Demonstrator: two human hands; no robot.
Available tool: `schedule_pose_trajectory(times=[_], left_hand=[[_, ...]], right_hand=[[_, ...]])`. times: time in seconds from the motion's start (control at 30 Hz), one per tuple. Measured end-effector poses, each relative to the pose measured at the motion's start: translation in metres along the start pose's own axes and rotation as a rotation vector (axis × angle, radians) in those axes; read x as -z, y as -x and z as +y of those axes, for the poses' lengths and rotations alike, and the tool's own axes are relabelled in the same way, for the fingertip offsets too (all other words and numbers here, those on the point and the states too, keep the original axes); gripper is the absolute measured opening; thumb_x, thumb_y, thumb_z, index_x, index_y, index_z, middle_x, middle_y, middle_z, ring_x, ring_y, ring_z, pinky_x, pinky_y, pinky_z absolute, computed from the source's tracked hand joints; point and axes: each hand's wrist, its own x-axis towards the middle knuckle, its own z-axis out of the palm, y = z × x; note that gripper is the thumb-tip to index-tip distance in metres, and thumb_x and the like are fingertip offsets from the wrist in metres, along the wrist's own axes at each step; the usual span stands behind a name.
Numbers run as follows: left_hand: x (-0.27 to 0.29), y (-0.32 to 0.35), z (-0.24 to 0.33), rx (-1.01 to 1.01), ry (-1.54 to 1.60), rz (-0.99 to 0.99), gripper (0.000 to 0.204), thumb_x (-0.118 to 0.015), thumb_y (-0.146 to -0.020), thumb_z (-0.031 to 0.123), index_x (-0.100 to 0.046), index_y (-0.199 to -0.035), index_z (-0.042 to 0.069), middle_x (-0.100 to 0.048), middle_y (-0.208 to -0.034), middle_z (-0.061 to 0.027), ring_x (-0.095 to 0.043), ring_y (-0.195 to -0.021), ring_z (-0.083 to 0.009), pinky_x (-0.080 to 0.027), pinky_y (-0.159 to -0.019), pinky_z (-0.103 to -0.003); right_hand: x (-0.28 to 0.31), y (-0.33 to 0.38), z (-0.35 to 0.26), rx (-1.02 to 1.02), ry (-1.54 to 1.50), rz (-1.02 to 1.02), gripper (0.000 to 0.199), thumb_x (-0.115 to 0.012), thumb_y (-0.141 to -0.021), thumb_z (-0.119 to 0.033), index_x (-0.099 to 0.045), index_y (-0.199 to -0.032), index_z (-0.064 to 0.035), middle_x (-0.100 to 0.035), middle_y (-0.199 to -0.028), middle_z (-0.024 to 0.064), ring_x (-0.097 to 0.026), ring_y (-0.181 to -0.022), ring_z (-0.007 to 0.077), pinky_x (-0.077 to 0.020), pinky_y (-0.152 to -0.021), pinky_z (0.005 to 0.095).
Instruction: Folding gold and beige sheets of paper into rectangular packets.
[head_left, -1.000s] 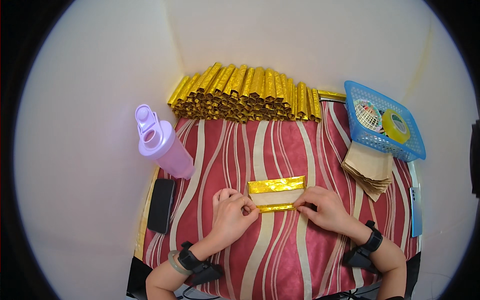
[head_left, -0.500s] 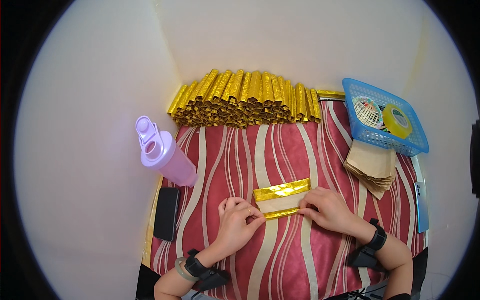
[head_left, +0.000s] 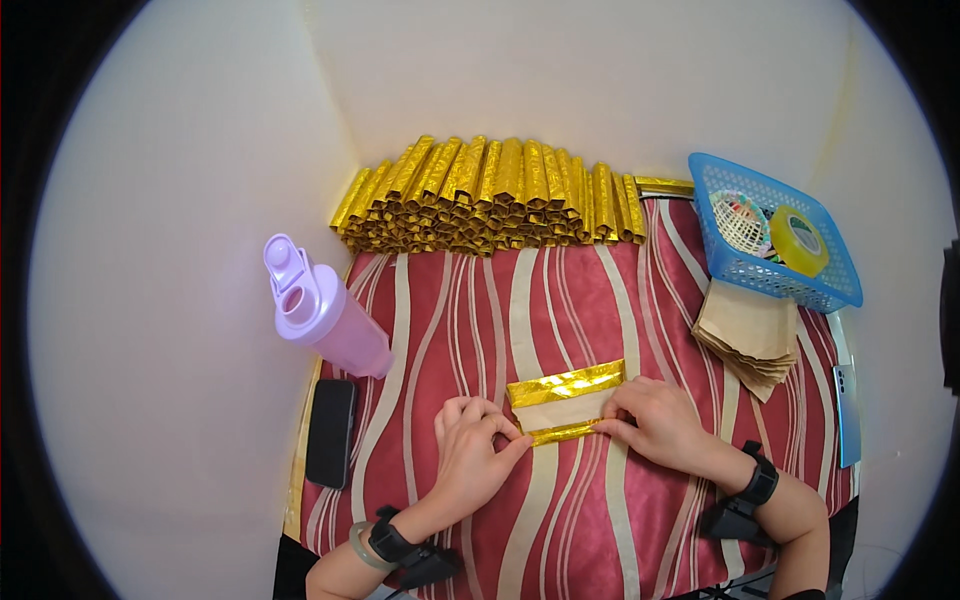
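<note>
A sheet of gold foil paper [head_left: 563, 410] lies on the striped cloth between my hands. Its far and near edges are folded over as shiny gold strips, with a dull beige band between them. My left hand [head_left: 472, 452] pinches the near left corner between thumb and forefinger. At the near right end, my right hand [head_left: 658, 424] is closed on the paper's edge, thumb below and fingers bent above it. Against the back wall is a heap of folded gold paper tubes [head_left: 490, 190], several layers high, open ends facing me.
On the left stand a lilac shaker bottle [head_left: 340, 320] and a black phone [head_left: 331, 432]. A blue plastic basket [head_left: 745, 270] holds a tape roll [head_left: 799, 242] and a small woven basket. Brown paper sheets [head_left: 752, 325] lie before it, and a blue phone [head_left: 847, 415] at the right edge.
Both hands stay on the gold foil paper, with only slight finger shifts. The near folded strip looks slightly wider. The whole view has shifted a little.
</note>
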Motion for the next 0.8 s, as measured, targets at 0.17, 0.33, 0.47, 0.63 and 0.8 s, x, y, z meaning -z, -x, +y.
schedule_pose_trajectory(times=[0.17, 0.33, 0.47, 0.63, 0.8], left_hand=[[-0.0013, 0.0003, -0.0009, -0.015, -0.012, 0.022, 0.016, -0.078, -0.076, 0.020, -0.068, -0.076, 0.007, -0.055, -0.096, -0.0038, -0.044, -0.106, -0.0257, -0.030, -0.094, -0.040], [-0.0018, -0.0004, 0.0014, -0.026, -0.028, 0.008, 0.017, -0.078, -0.077, 0.020, -0.066, -0.076, 0.008, -0.052, -0.101, -0.0054, -0.042, -0.108, -0.0271, -0.030, -0.094, -0.040], [-0.0012, -0.0004, 0.0011, -0.027, -0.038, 0.000, 0.017, -0.077, -0.077, 0.020, -0.065, -0.076, 0.008, -0.051, -0.103, -0.0063, -0.042, -0.109, -0.0280, -0.030, -0.095, -0.041], [-0.0015, -0.0004, 0.0004, -0.020, -0.018, 0.006, 0.019, -0.079, -0.076, 0.017, -0.063, -0.080, 0.009, -0.051, -0.103, -0.0063, -0.042, -0.109, -0.0281, -0.030, -0.095, -0.041], [-0.0026, -0.0009, -0.0017, -0.021, 0.025, 0.005, 0.022, -0.079, -0.075, 0.013, -0.060, -0.086, 0.010, -0.050, -0.103, -0.0061, -0.042, -0.107, -0.0275, -0.030, -0.095, -0.041]], right_hand=[[-0.0009, -0.0003, -0.0020, 0.024, 0.060, -0.008, 0.019, -0.076, -0.080, -0.024, -0.062, -0.080, -0.0111, -0.062, -0.076, 0.0042, -0.060, -0.077, 0.0241, -0.0449, -0.068, 0.0373], [-0.0030, 0.0014, -0.0006, 0.111, 0.103, 0.049, 0.022, -0.076, -0.079, -0.024, -0.059, -0.080, -0.0106, -0.059, -0.077, 0.0056, -0.058, -0.077, 0.0243, -0.0412, -0.072, 0.0368], [-0.0022, 0.0002, -0.0011, 0.100, 0.084, 0.042, 0.025, -0.077, -0.078, -0.022, -0.056, -0.082, -0.0107, -0.058, -0.076, 0.0055, -0.057, -0.076, 0.0242, -0.0412, -0.072, 0.0370], [-0.0023, 0.0008, 0.0000, 0.106, 0.087, 0.047, 0.026, -0.078, -0.077, -0.022, -0.055, -0.083, -0.0110, -0.057, -0.077, 0.0054, -0.057, -0.076, 0.0244, -0.0411, -0.072, 0.0368], [0.0044, -0.0022, -0.0059, 0.162, 0.151, 0.111, 0.024, -0.078, -0.077, -0.021, -0.057, -0.085, -0.0118, -0.057, -0.080, 0.0055, -0.057, -0.077, 0.0246, -0.0410, -0.073, 0.0366]])
